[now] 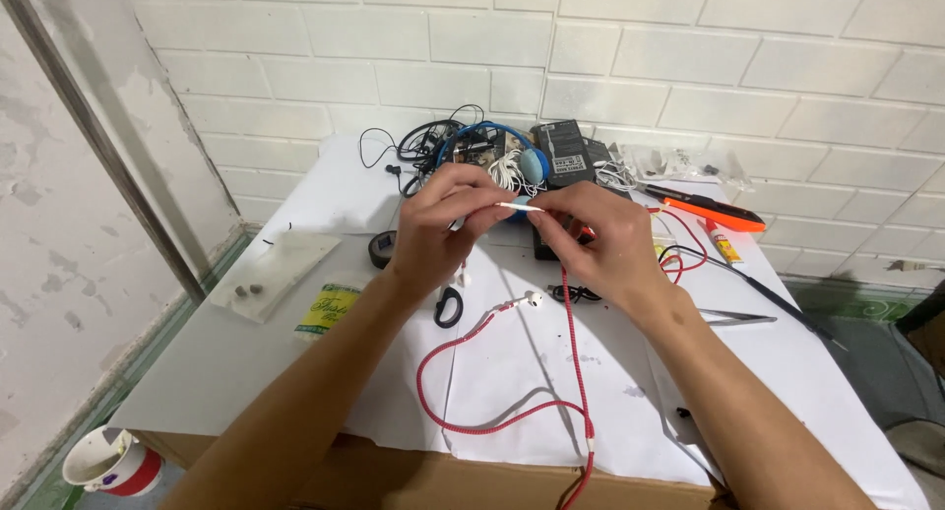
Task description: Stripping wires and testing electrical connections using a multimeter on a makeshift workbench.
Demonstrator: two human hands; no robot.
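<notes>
This looks like a makeshift small-electronics repair corner in a plain room: the surface (pixel 295 372) is a cardboard box covered with white paper sheets, pushed against a bare white brick wall (pixel 689 57). Behind the red braided earphone cable (pixel 571 343) lies a tangle of blue headphones (pixel 512 151), black cords and a black battery pack (pixel 563 153). To the cable's right sit an orange-handled tool (pixel 714 213), a glue tube (pixel 722 242) and tweezers (pixel 738 318).

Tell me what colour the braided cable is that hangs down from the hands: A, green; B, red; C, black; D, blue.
B: the braided cable running down from the right hand and looping over the white paper is red.
</notes>
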